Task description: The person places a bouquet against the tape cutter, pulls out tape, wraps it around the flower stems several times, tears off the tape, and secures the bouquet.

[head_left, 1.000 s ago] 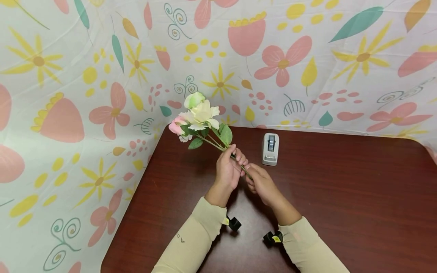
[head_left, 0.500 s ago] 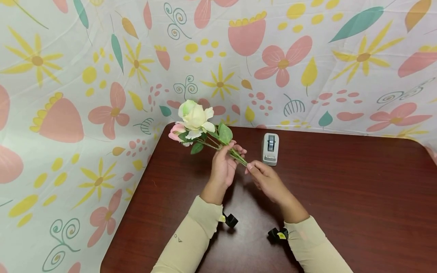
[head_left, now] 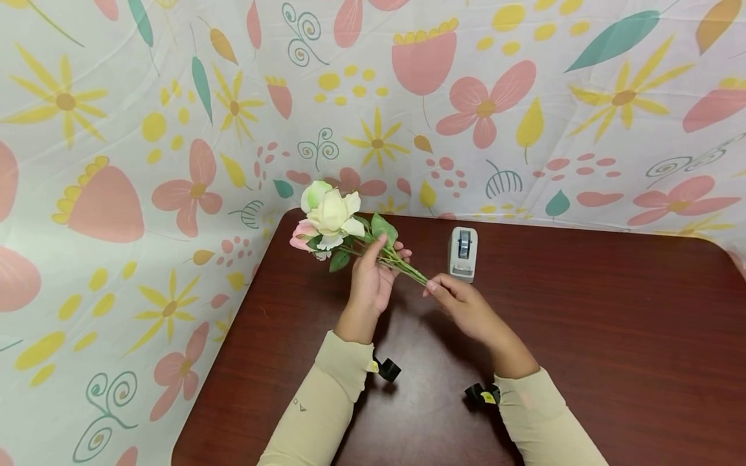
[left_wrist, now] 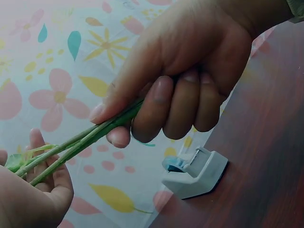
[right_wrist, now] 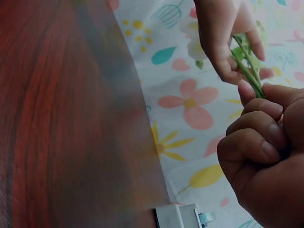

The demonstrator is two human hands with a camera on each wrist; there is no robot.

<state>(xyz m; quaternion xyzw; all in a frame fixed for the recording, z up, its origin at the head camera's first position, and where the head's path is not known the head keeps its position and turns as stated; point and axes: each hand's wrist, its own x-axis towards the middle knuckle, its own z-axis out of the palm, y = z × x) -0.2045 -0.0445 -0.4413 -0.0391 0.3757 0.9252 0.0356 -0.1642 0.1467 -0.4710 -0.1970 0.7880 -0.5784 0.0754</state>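
Note:
A small bunch of roses, with a cream bloom (head_left: 333, 213), a pink one (head_left: 302, 234) and green leaves, slants over the back left of the table in the head view. My right hand (head_left: 466, 310) pinches the stem ends between thumb and forefinger, its other fingers curled in, as the left wrist view shows. Further up, the green stems (left_wrist: 71, 147) pass through my left hand (head_left: 370, 278), between its raised thumb and its loosely extended fingers. In the right wrist view, the left hand (right_wrist: 225, 40) stands beyond the stems with fingers relaxed around them.
A white tape dispenser (head_left: 463, 255) stands on the dark red-brown table (head_left: 612, 323), just behind my right hand. Flower-printed cloth (head_left: 484, 162) hangs along the table's back and left sides. Each wrist carries a small black camera (head_left: 389, 369).
My left hand has loosened from its curled grip and moved left, up the stems toward the blooms. The right hand has drawn slightly right with the stem ends; the blooms have dipped lower.

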